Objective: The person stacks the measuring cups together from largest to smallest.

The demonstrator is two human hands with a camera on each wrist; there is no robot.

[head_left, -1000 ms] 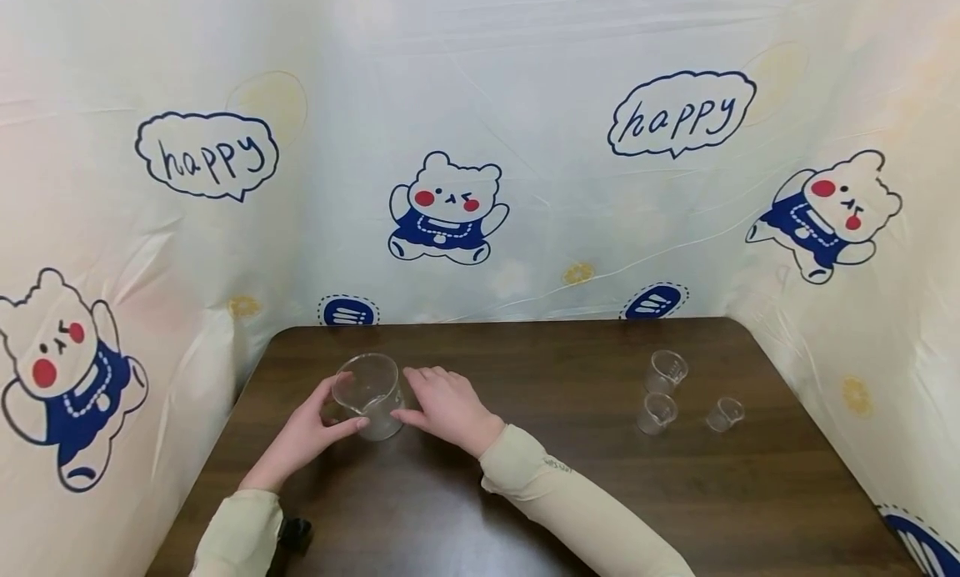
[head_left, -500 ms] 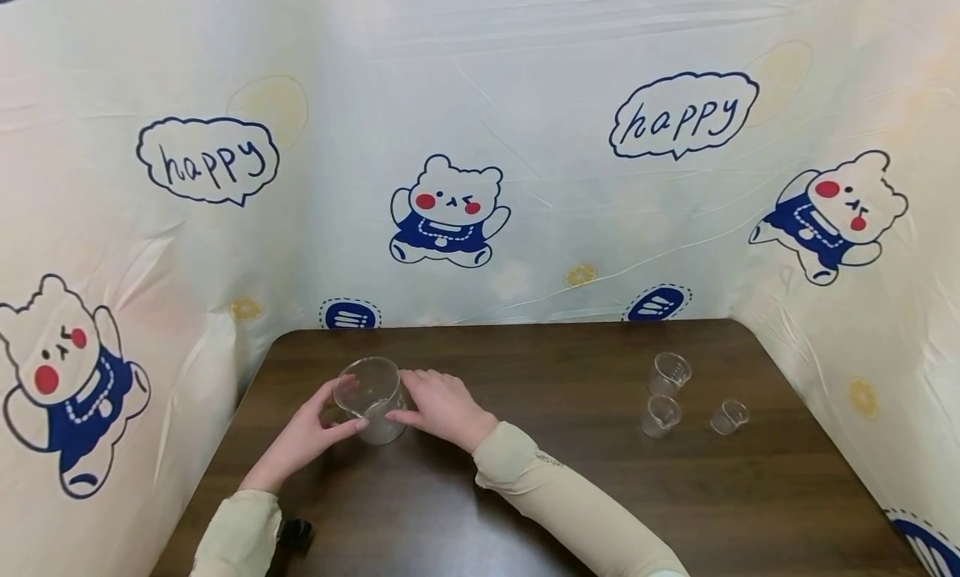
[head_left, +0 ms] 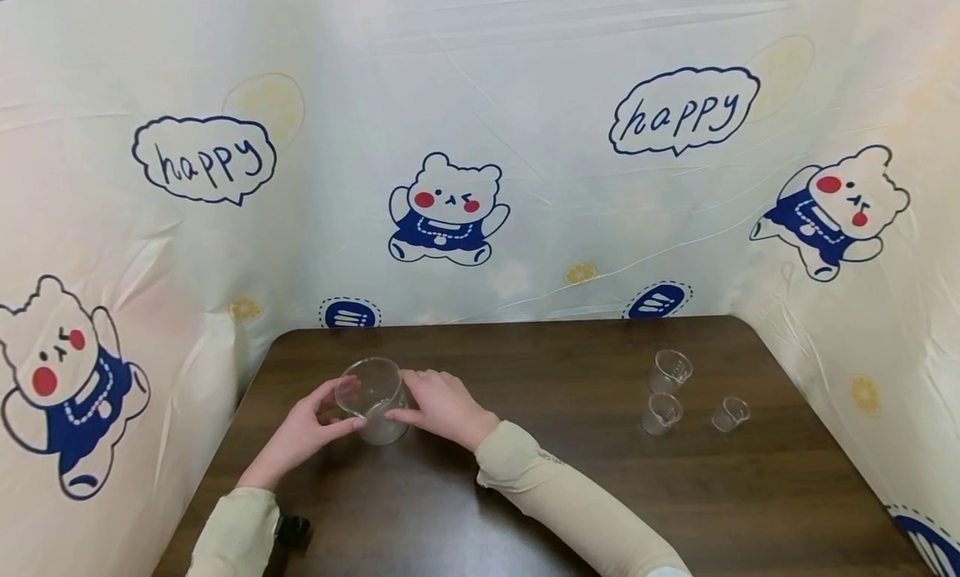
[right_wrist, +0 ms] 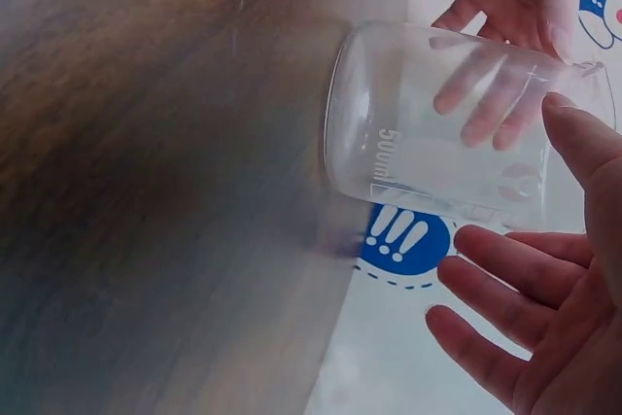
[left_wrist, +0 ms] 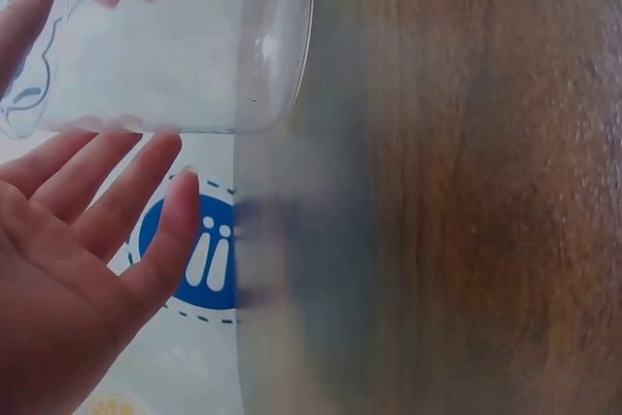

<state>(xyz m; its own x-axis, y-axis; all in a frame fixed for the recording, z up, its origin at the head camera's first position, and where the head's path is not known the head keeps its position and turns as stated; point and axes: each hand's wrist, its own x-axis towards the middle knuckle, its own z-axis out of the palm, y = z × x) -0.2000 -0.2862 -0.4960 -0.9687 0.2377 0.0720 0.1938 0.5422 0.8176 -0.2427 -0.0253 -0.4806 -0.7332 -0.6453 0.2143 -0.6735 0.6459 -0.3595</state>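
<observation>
A large clear glass beaker (head_left: 372, 393) stands upright on the left part of the brown table (head_left: 540, 452). My left hand (head_left: 303, 431) holds it from the left, thumb at the near side and fingers reaching around the far side. From the right, my right hand (head_left: 446, 406) holds the same beaker, its thumb on the near wall and its fingers at the far side. A white 500 ml marking shows on the beaker (right_wrist: 408, 119) in the right wrist view. Fingertips of my left hand (left_wrist: 107, 201) meet the glass wall in the left wrist view.
Three smaller clear beakers stand at the right of the table: one farther back (head_left: 670, 372), one in front of it (head_left: 661, 414), and the smallest (head_left: 730, 414) to the right. A printed curtain (head_left: 555, 143) surrounds the table's back and sides.
My right hand has moved slightly left, closing the small gap to the large beaker. The left hand stays at the beaker; the smaller beakers stay put while the view shifts a little.
</observation>
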